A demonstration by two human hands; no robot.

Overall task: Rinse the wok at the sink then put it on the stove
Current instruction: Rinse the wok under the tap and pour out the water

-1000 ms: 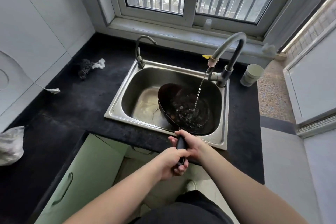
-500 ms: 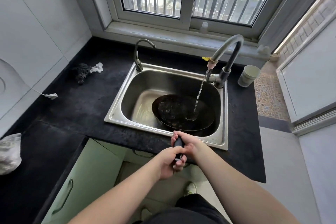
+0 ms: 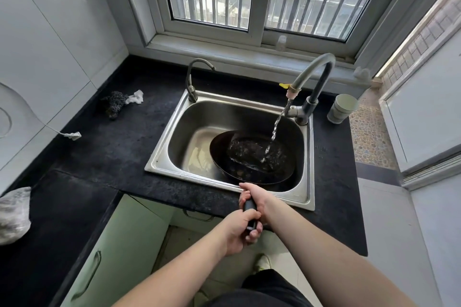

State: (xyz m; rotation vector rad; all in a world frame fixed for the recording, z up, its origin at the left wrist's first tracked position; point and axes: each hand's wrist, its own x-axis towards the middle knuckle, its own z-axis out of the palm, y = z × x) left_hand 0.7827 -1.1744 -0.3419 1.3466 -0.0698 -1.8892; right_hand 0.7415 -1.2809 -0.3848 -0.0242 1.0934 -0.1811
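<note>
A black wok [image 3: 252, 157] sits low inside the steel sink [image 3: 174, 137], its bowl holding swirling water. A thin stream runs into it from the tall grey tap [image 3: 311, 75] at the sink's right rear. The wok's dark handle [image 3: 249, 207] reaches over the sink's front rim toward me. My right hand [image 3: 254, 194] grips the handle close to the rim. My left hand [image 3: 240, 229] grips the handle's end just behind it. No stove is in view.
A black counter [image 3: 112, 152] surrounds the sink. On it lie a dark scrubber with a white rag [image 3: 117, 103], a white plug [image 3: 72, 135] and a plastic bag [image 3: 13, 214] at left, and a pale cup [image 3: 341, 108] at right. A small second tap [image 3: 193, 80] stands at the sink's left rear.
The wok was tipped up toward me, then lowered flatter into the sink, and the water now swirls inside it. Both hands kept their grip on the handle.
</note>
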